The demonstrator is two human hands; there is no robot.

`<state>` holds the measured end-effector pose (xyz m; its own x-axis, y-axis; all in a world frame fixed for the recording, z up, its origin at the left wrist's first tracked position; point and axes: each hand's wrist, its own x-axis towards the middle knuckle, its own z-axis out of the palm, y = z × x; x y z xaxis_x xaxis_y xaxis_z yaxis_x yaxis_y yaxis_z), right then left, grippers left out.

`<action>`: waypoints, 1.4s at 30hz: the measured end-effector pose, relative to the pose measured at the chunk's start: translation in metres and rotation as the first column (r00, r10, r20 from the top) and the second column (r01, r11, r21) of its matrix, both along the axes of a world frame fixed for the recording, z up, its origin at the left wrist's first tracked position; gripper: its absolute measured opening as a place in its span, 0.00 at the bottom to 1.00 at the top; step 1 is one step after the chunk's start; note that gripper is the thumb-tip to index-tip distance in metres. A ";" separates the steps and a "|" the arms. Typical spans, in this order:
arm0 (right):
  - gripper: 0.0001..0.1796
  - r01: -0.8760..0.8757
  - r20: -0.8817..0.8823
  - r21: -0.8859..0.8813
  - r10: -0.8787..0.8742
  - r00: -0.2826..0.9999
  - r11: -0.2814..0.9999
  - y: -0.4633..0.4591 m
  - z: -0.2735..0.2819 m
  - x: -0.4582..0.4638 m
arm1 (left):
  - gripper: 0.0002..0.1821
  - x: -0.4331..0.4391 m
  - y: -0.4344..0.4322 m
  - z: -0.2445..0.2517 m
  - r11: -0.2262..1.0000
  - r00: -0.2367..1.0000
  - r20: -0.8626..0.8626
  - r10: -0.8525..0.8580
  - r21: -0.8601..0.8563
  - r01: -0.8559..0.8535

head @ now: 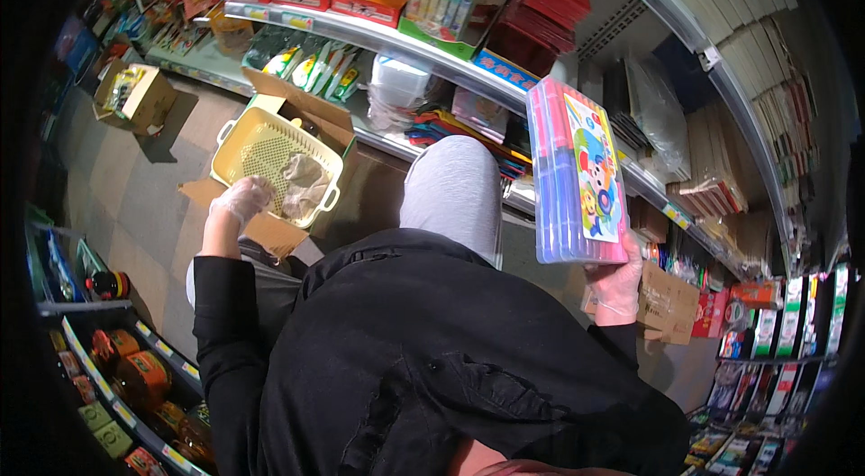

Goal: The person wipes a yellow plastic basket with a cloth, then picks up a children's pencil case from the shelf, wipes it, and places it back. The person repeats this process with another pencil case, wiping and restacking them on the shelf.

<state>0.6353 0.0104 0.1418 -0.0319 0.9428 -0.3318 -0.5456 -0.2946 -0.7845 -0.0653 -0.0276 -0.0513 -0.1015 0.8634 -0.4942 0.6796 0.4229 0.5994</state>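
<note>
In my right hand (618,277), which wears a clear plastic glove, is a transparent plastic case of coloured markers (551,172). It stands tilted upright in front of the shelf, its pink and blue contents showing beside a cartoon label. My left hand (242,200), also gloved, is at the near rim of a pale yellow perforated plastic basket (253,148). Its fingers are curled, and I cannot tell whether they grip anything. A crumpled greyish-brown cloth (304,184) lies in the basket. Under the basket is an open cardboard box (324,114).
Ahead runs a metal shelf (378,33) with snack bags, marker packs and red envelopes (547,0). Stacked paper goods (709,158) fill the right shelving. A small carton (138,98) stands on the tiled floor. Bottled goods (145,375) line the lower left shelf; another cardboard box (665,304) sits at right.
</note>
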 end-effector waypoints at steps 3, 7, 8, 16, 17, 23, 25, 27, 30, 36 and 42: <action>0.41 -0.034 0.025 0.077 0.032 0.999 0.996 -0.006 0.008 -0.020 | 0.22 0.073 0.020 0.093 0.987 0.989 0.003 0.151 -0.065 -0.150; 0.44 -0.193 0.010 0.166 0.194 0.981 0.967 0.013 0.024 -0.067 | 0.24 0.085 0.011 0.104 0.953 0.898 0.352 0.263 0.051 -0.300; 0.44 -0.226 0.004 0.162 0.228 0.974 0.961 0.017 0.027 -0.080 | 0.23 0.092 0.011 0.106 0.945 0.835 0.494 0.243 0.073 -0.319; 0.41 -0.527 -0.052 0.144 0.538 0.841 0.837 0.064 0.005 -0.189 | 0.40 0.142 0.007 0.128 0.945 0.129 0.990 -0.047 0.086 -0.316; 0.40 -0.548 -0.061 0.137 0.559 0.827 0.825 0.067 0.000 -0.208 | 0.42 0.152 0.003 0.137 0.936 0.029 0.995 -0.093 0.098 -0.337; 0.33 -0.749 -0.043 0.110 0.755 0.654 0.654 0.071 -0.037 -0.302 | 0.47 0.166 -0.016 0.141 0.782 -0.171 0.983 -0.060 -0.061 -0.621; 0.40 -0.814 -0.087 0.078 0.817 0.570 0.576 0.073 -0.046 -0.322 | 0.46 0.151 -0.021 0.131 0.773 -0.241 0.970 -0.021 -0.137 -0.619; 0.41 -0.851 -0.061 0.061 0.853 0.518 0.521 0.083 -0.060 -0.334 | 0.46 0.140 -0.023 0.119 0.764 -0.255 0.967 -0.031 -0.142 -0.630; 0.40 -0.884 -0.029 0.056 0.886 0.463 0.464 0.096 -0.069 -0.343 | 0.45 0.139 -0.026 0.118 0.647 -0.217 0.976 0.030 -0.184 -0.739; 0.35 -0.914 0.115 0.044 0.906 0.406 0.404 0.093 -0.052 -0.349 | 0.41 0.126 -0.031 0.115 0.568 -0.257 0.961 0.103 -0.269 -0.778; 0.38 -0.923 0.095 0.060 0.918 0.384 0.380 0.097 -0.051 -0.365 | 0.41 0.123 -0.035 0.120 0.553 -0.251 0.961 0.116 -0.272 -0.788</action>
